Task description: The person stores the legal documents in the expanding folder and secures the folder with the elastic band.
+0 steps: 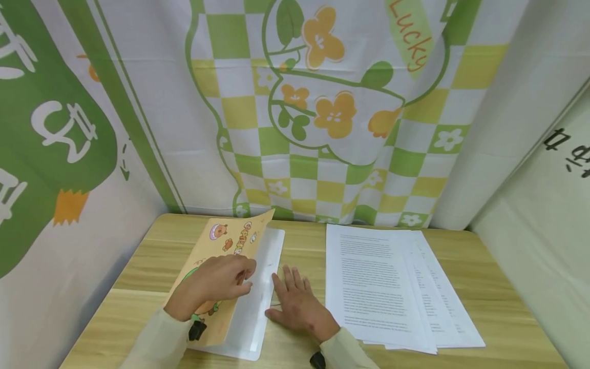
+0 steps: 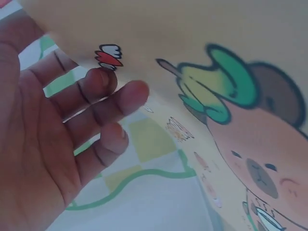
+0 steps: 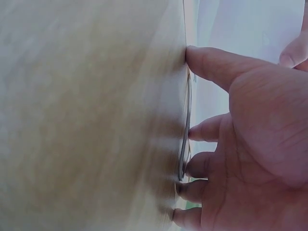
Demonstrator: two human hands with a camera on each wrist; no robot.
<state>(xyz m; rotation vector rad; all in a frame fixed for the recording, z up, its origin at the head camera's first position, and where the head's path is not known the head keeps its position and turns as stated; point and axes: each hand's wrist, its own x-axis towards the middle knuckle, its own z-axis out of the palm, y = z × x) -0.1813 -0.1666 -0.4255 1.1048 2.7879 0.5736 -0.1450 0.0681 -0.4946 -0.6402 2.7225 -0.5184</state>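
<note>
The left hand [image 1: 216, 279] grips the raised tan cover [image 1: 237, 233] of a folder [image 1: 271, 256]; the right hand [image 1: 301, 307] lies spread on the bench [image 1: 304, 246] alongside.

Tan folder cover [image 1: 221, 246] (cartoon-animal print)

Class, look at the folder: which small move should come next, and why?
Probably the left hand should swing the cover further open: it is raised only partway, showing just a strip of the white inside, while the right hand and the papers lie to the right, out of its way.
</note>
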